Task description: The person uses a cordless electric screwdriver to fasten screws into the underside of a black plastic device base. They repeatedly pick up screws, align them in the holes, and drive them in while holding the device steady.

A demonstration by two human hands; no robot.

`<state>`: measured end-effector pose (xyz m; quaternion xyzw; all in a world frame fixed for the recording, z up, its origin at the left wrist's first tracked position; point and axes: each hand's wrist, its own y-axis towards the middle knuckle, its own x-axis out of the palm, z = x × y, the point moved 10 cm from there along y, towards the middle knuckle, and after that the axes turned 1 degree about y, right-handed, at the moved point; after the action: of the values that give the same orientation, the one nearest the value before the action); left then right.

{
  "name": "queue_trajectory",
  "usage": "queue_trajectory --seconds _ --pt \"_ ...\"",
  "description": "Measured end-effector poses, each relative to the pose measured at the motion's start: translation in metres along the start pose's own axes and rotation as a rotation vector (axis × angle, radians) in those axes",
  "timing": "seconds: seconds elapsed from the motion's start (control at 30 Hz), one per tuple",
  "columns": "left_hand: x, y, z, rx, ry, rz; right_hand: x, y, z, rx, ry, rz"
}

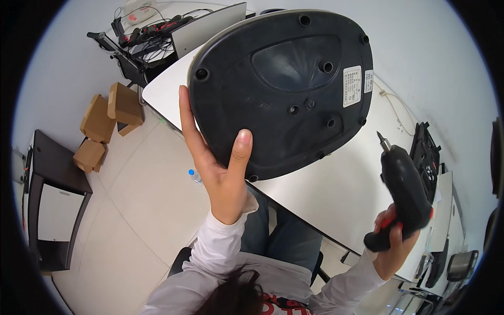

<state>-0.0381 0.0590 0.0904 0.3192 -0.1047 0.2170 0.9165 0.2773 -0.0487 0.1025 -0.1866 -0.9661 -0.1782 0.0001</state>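
My left hand (pixel 223 176) grips the lower left edge of a large black plastic base (pixel 278 115), thumb on the face toward me and the other fingers along its rim. The base is rounded, tilted up above the white table, with several screw holes around its edge and two white labels at its right. In my right hand (pixel 396 236) is a black cordless screwdriver (pixel 403 181) with red parts. Its bit points up and left, apart from the base. What lies behind the base is hidden.
A white table (pixel 336 178) spreads beneath the base. An open black tool case (pixel 424 157) lies at the right. Far left stand a monitor (pixel 210 31) and tangled cables; cardboard boxes (pixel 100 121), a bottle (pixel 194 175) and a dark cabinet (pixel 58 194) are on the floor.
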Motion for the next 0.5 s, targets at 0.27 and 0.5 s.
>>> queue_trajectory --seconds 0.27,0.5 --pt "-0.002 -0.006 0.003 -0.006 0.04 -0.015 0.071 -0.011 -0.001 0.139 -0.059 -0.174" --pt "0.002 -0.01 0.0 -0.004 0.027 -0.04 0.077 -0.004 0.01 0.158 -0.081 -0.181"
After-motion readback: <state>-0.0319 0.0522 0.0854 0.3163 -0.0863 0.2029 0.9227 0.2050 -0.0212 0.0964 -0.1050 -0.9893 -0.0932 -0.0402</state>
